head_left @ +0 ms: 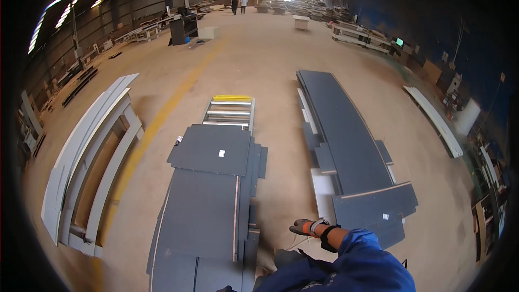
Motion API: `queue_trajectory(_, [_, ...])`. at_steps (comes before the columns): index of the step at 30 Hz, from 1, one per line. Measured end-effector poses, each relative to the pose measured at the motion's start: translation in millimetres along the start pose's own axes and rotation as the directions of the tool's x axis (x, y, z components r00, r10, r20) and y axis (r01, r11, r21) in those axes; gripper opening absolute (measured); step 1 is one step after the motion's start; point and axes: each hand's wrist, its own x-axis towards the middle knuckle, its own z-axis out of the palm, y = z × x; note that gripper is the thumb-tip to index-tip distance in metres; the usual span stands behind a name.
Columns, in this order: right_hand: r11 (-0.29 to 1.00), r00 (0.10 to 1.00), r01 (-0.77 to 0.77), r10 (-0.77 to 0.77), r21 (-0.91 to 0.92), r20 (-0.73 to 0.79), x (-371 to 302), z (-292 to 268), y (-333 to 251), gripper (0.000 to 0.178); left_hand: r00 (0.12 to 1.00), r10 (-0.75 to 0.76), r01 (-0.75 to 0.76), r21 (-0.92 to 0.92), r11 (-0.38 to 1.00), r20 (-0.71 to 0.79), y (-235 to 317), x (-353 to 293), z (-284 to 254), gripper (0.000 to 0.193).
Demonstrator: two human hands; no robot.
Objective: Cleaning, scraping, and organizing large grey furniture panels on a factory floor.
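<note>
My right hand (304,227), in a dark and orange glove, reaches forward between two rows of stacked panels. Its fingers look curled, and whatever they may hold is hidden; a thin pale cord or rod (296,244) shows just below. A band circles the wrist under the blue sleeve (363,244). At the bottom edge, a small dark shape (227,289) may be part of my left hand, with no fingers to make out. Nearest on the left lies a stack of dark grey panels (203,205). To the right, long grey panels (346,130) lie beside a shorter grey panel (373,205).
A roller conveyor (230,112) with a yellow end bar extends beyond the left stack. White frames and boards (81,157) lie at the far left, past a yellow floor line (178,103). A long white board (435,121) is at right. Two people (239,5) are far off.
</note>
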Motion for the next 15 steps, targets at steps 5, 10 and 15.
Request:
queue_trajectory(5, [0.956,0.991,0.074,-0.038,-0.284,0.131,32.2,-43.9,-49.3,0.068,0.986,0.168,-0.169,0.058,0.984,0.023,7.4,8.8,7.7,0.024])
queue_trajectory(10, [0.899,0.963,0.225,-0.146,-0.376,0.227,90.0,-84.8,-85.3,0.072,0.876,0.419,-0.474,0.596,0.648,0.24,-42.0,44.9,-28.6,0.025])
queue_trajectory(15, [0.9,0.977,0.204,-0.163,-0.386,0.137,190.4,-147.9,-89.2,0.085,0.979,0.202,-0.154,0.67,0.726,0.007,8.3,55.9,16.6,0.031])
